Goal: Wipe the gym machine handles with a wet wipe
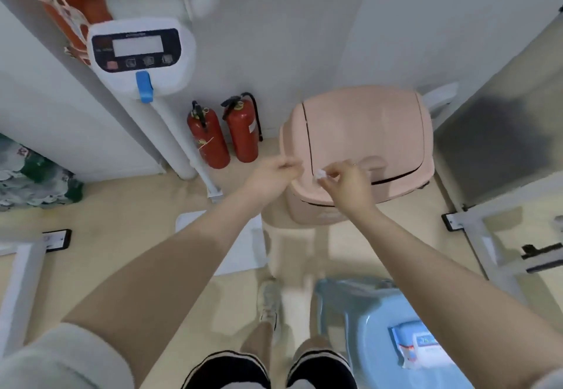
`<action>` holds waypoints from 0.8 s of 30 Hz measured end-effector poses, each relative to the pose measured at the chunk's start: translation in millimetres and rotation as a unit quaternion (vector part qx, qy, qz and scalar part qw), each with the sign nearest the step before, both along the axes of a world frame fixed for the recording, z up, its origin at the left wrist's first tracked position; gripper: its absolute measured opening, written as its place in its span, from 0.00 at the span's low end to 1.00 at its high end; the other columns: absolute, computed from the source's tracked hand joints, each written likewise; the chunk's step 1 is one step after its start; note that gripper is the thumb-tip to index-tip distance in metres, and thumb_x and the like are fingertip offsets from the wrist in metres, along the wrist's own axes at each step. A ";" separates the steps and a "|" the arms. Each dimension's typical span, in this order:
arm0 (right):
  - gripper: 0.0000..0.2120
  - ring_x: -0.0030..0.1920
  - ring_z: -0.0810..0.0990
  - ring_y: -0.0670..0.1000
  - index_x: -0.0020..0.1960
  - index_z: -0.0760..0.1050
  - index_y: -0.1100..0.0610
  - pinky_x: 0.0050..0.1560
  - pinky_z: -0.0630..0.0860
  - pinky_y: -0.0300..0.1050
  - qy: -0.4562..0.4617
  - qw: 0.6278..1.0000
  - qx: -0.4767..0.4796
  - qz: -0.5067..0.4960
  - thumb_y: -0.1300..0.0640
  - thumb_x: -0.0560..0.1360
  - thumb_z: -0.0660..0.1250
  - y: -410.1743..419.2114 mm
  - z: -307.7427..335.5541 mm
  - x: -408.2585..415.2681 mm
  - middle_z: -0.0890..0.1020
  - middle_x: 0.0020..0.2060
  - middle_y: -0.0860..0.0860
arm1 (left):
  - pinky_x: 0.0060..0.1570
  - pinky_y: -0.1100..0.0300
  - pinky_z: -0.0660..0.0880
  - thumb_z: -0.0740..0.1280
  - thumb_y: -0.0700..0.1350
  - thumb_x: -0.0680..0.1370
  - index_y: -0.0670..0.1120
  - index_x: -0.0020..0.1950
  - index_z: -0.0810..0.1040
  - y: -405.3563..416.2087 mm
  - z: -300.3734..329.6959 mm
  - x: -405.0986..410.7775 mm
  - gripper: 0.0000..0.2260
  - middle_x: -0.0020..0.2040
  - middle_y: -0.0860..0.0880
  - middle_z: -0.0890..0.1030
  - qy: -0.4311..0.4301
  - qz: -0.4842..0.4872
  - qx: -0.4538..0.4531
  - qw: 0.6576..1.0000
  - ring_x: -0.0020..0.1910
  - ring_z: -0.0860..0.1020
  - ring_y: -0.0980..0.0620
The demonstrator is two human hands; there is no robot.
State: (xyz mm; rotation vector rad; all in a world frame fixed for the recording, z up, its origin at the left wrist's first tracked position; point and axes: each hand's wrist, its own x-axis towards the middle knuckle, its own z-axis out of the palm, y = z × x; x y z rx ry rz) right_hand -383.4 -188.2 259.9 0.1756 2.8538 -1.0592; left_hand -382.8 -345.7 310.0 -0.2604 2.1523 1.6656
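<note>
Pinching a balled wet wipe (320, 174) over the closed pink bin (365, 132), the right hand (345, 183) risks dropping it on the lid (left hand (274, 172), fingers curled at the lid's edge, grip unclear).

Bright even indoor light; motion blur; wide-angle edge distortion.

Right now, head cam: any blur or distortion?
Head view: motion blur smears both hands, left hand and right hand, around the small white wad; shoe ghosted; wide-angle bends the wall lines; bin lid and extinguishers fairly sharp.
</note>
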 end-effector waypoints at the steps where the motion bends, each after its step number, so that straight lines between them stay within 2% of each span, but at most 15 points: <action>1: 0.07 0.43 0.76 0.54 0.47 0.80 0.59 0.38 0.66 0.44 -0.005 0.999 0.032 -0.010 0.59 0.72 0.67 8.7 -11.8 -18.3 0.78 0.45 0.57 | 0.39 0.78 0.68 0.64 0.43 0.78 0.42 0.60 0.78 1.4 -5.0 -20.2 0.12 0.54 0.52 0.79 -0.004 -0.001 -0.010 1.000 0.51 0.74 0.59; 4: 0.07 0.43 0.77 0.58 0.50 0.79 0.58 0.38 0.72 0.46 -0.024 0.994 0.109 -0.016 0.59 0.75 0.63 31.7 -46.4 -63.0 0.76 0.46 0.56 | 0.30 0.80 0.67 0.64 0.43 0.78 0.41 0.56 0.79 0.7 -27.1 -68.9 0.10 0.41 0.51 0.77 -0.022 -0.001 -0.032 0.999 0.36 0.73 0.60; 6: 0.07 0.42 0.77 0.60 0.50 0.76 0.59 0.38 0.74 0.49 -0.043 0.986 0.160 -0.003 0.61 0.76 0.60 42.3 -70.9 -85.7 0.75 0.47 0.56 | 0.32 0.76 0.70 0.64 0.41 0.77 0.40 0.54 0.79 -0.8 -48.9 -93.4 0.09 0.39 0.49 0.78 -0.038 0.006 -0.037 0.999 0.35 0.74 0.58; 8: 0.10 0.40 0.75 0.60 0.51 0.73 0.61 0.35 0.70 0.49 -0.059 0.976 0.210 0.023 0.67 0.73 0.58 48.5 -97.4 -102.3 0.75 0.48 0.57 | 0.37 0.70 0.73 0.64 0.41 0.77 0.42 0.52 0.80 -1.5 -74.5 -112.7 0.08 0.42 0.48 0.80 -0.056 0.019 -0.056 0.997 0.37 0.76 0.57; 11: 0.15 0.38 0.69 0.56 0.53 0.73 0.62 0.35 0.62 0.48 -0.083 0.954 0.279 0.071 0.72 0.70 0.57 55.1 -136.4 -116.5 0.75 0.49 0.59 | 0.33 0.70 0.71 0.63 0.40 0.78 0.44 0.49 0.79 3.0 -112.5 -131.9 0.05 0.39 0.51 0.78 -0.076 0.029 -0.066 0.994 0.30 0.75 0.62; 13: 0.16 0.44 0.73 0.58 0.55 0.74 0.62 0.38 0.62 0.47 -0.096 0.940 0.309 0.110 0.72 0.70 0.57 60.3 -161.9 -119.0 0.76 0.51 0.58 | 0.30 0.74 0.70 0.62 0.40 0.78 0.43 0.49 0.77 8.1 -134.0 -135.8 0.05 0.37 0.52 0.76 -0.082 0.035 -0.061 0.994 0.28 0.74 0.62; 15: 0.18 0.54 0.74 0.59 0.59 0.74 0.60 0.46 0.66 0.48 -0.131 0.922 0.332 0.154 0.70 0.73 0.57 64.0 -184.2 -119.7 0.76 0.55 0.57 | 0.28 0.74 0.68 0.63 0.39 0.78 0.42 0.48 0.77 10.9 -153.0 -133.8 0.04 0.36 0.52 0.75 -0.085 0.050 -0.051 0.994 0.26 0.74 0.62; 17: 0.19 0.63 0.70 0.57 0.64 0.72 0.55 0.58 0.66 0.47 -0.197 0.894 0.350 0.201 0.66 0.75 0.57 66.2 -200.0 -118.9 0.75 0.61 0.55 | 0.32 0.69 0.69 0.63 0.38 0.77 0.41 0.50 0.77 11.9 -165.8 -128.2 0.05 0.35 0.52 0.75 -0.096 0.058 -0.040 0.993 0.26 0.73 0.62; 19: 0.20 0.69 0.64 0.55 0.68 0.68 0.53 0.67 0.60 0.49 -0.281 0.882 0.315 0.208 0.61 0.76 0.57 67.4 -205.0 -116.2 0.70 0.67 0.54 | 0.37 0.67 0.70 0.62 0.37 0.78 0.39 0.52 0.77 11.8 -174.6 -118.8 0.06 0.36 0.51 0.75 -0.102 0.065 -0.025 0.992 0.32 0.74 0.57; 21: 0.19 0.67 0.67 0.58 0.68 0.67 0.55 0.65 0.63 0.49 -0.316 0.887 0.277 0.191 0.57 0.78 0.54 65.8 -198.9 -111.4 0.71 0.66 0.57 | 0.39 0.68 0.71 0.62 0.37 0.77 0.39 0.52 0.77 9.6 -171.5 -107.5 0.06 0.38 0.50 0.76 -0.093 0.076 -0.011 0.993 0.35 0.75 0.55; 24: 0.16 0.55 0.74 0.60 0.61 0.71 0.59 0.51 0.69 0.48 -0.255 0.920 0.259 0.147 0.60 0.77 0.53 67.2 -188.9 -108.0 0.76 0.57 0.59 | 0.38 0.67 0.72 0.61 0.37 0.77 0.41 0.48 0.77 6.8 -158.6 -98.0 0.05 0.38 0.51 0.76 -0.084 0.115 -0.011 0.990 0.36 0.76 0.54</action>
